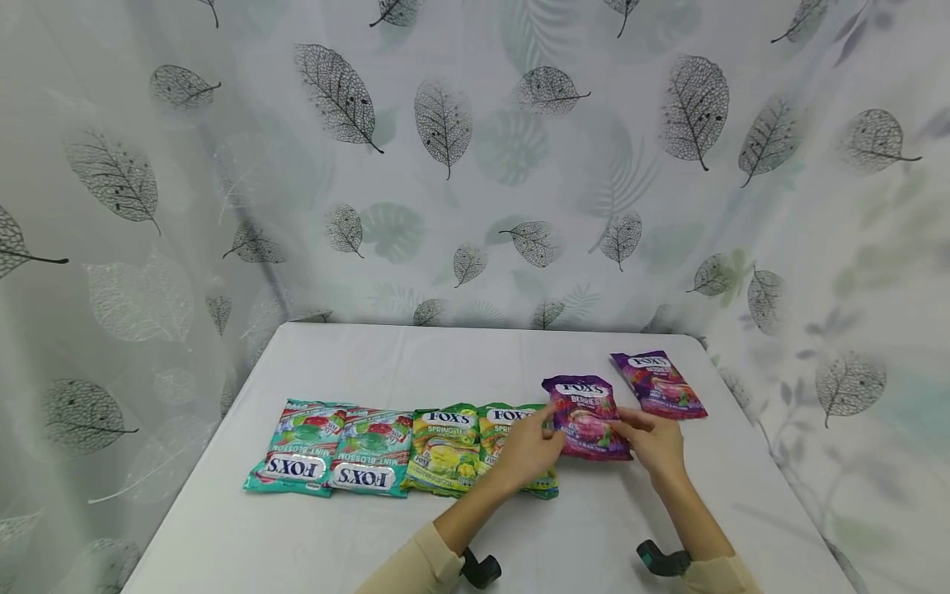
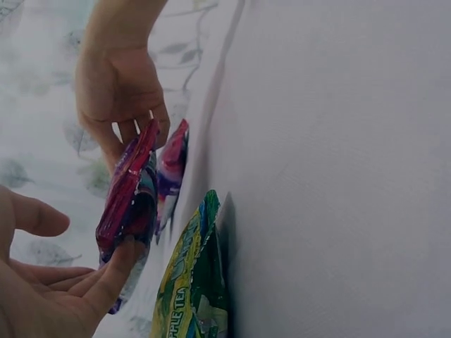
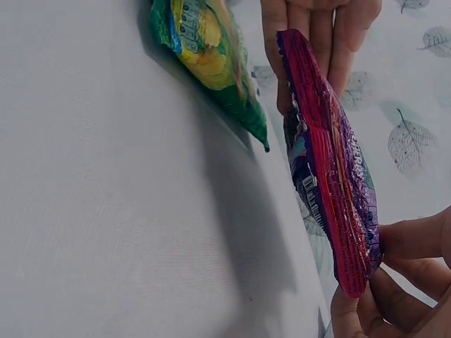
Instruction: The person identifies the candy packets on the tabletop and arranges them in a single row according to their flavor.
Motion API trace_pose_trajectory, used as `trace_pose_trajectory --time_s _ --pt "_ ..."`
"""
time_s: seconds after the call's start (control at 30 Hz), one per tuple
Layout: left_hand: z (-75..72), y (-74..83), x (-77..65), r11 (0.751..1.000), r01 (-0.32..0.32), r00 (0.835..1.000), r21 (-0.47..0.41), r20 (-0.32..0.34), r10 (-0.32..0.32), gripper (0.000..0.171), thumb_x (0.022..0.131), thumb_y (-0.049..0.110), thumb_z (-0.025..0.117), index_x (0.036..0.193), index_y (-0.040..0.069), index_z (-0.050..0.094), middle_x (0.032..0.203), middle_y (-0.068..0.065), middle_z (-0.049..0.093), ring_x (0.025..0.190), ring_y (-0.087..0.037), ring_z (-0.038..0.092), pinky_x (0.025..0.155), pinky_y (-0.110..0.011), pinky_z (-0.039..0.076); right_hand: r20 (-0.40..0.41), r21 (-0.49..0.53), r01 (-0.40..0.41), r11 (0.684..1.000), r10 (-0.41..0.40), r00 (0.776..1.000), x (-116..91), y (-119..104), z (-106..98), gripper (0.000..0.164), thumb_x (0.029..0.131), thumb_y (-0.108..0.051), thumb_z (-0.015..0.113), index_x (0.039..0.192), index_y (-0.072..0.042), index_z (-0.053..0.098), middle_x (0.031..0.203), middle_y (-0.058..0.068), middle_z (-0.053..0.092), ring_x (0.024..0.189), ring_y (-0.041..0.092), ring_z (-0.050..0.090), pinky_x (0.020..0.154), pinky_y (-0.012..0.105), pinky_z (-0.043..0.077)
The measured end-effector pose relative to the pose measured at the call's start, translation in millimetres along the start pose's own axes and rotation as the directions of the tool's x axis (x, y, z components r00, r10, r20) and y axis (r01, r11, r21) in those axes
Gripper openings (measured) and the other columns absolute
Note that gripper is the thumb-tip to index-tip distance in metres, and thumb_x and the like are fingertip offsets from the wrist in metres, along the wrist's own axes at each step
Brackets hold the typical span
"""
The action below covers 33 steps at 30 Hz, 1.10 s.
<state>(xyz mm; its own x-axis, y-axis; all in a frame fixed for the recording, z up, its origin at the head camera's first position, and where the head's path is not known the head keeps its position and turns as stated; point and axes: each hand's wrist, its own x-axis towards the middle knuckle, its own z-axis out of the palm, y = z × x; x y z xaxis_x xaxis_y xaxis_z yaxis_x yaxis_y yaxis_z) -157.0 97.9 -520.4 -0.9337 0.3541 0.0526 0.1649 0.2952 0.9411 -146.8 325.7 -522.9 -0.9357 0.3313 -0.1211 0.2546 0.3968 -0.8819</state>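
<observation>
A purple Fox's Berries candy bag [image 1: 586, 425] is held a little above the white table, its front facing up. My right hand [image 1: 659, 445] pinches its right edge, with the thumb on the front and the fingers underneath, as the right wrist view shows on the candy bag [image 3: 331, 176]. At its left edge is my left hand [image 1: 525, 450]. In the left wrist view the extended fingers of the left hand [image 2: 63, 296] touch the bag from below, while the thumb stands apart from it.
Two teal Mint Blossom bags [image 1: 300, 445] and two yellow-green Spring Tea bags [image 1: 444, 450] lie in a row on the white table [image 1: 334, 536]. A second purple Berries bag [image 1: 660, 384] lies at the back right. Behind hangs a leaf-print curtain [image 1: 460, 206].
</observation>
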Motion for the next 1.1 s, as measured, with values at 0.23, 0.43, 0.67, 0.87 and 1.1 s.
trace_pose_trajectory --time_s 0.23,0.43,0.67,0.87,1.1 --pt "3.0 1.1 -7.4 1.0 -0.006 1.0 -0.004 0.001 0.006 0.058 0.097 0.014 0.059 0.153 0.0 0.05 0.048 0.012 0.04 0.037 -0.002 0.027 0.034 -0.02 0.024 -0.006 -0.007 0.013 1.0 -0.013 1.0 -7 3 -2 0.037 0.1 -0.018 0.072 0.132 0.001 0.07 0.132 0.024 0.067 0.1 0.025 0.059 0.07 0.019 0.053" --pt "2.6 1.1 -11.7 1.0 -0.014 1.0 -0.006 0.001 0.014 0.058 0.097 0.014 0.06 0.152 -0.001 0.05 0.055 0.012 0.048 0.038 -0.002 0.029 0.035 -0.019 0.025 -0.008 -0.009 0.013 1.0 -0.013 1.0 -11 3 -2 0.036 0.1 -0.018 0.072 0.131 0.0 0.071 0.132 0.023 0.068 0.101 0.026 0.06 0.072 0.019 0.053" --pt "2.8 -2.3 -14.7 1.0 -0.02 1.0 -0.021 0.022 0.02 0.058 0.098 0.013 0.059 0.153 -0.001 0.048 0.048 0.01 0.039 0.036 -0.001 0.027 0.034 -0.019 0.023 -0.009 -0.013 0.007 1.0 -0.007 1.0 -16 4 -1 0.036 0.1 -0.018 0.073 0.131 0.0 0.072 0.13 0.023 0.069 0.1 0.024 0.062 0.072 0.018 0.054" --pt "4.2 -3.1 -19.0 1.0 -0.017 1.0 -0.014 0.026 0.017 0.058 0.097 0.012 0.059 0.152 -0.004 0.049 0.046 0.011 0.037 0.035 -0.001 0.025 0.033 -0.02 0.021 -0.006 -0.021 -0.009 1.0 0.009 1.0 -20 9 -1 0.037 0.099 -0.019 0.074 0.131 -0.001 0.072 0.127 0.022 0.071 0.098 0.023 0.061 0.071 0.019 0.053" --pt "7.5 -5.6 -20.9 1.0 0.006 0.999 0.019 0.042 -0.007 0.057 0.097 0.013 0.06 0.151 -0.004 0.05 0.046 0.012 0.036 0.035 -0.002 0.026 0.032 -0.02 0.022 -0.03 -0.047 -0.002 0.999 0.001 1.0 -22 15 -1 0.035 0.097 -0.019 0.076 0.128 -0.002 0.074 0.121 0.018 0.074 0.099 0.022 0.057 0.069 0.022 0.049"
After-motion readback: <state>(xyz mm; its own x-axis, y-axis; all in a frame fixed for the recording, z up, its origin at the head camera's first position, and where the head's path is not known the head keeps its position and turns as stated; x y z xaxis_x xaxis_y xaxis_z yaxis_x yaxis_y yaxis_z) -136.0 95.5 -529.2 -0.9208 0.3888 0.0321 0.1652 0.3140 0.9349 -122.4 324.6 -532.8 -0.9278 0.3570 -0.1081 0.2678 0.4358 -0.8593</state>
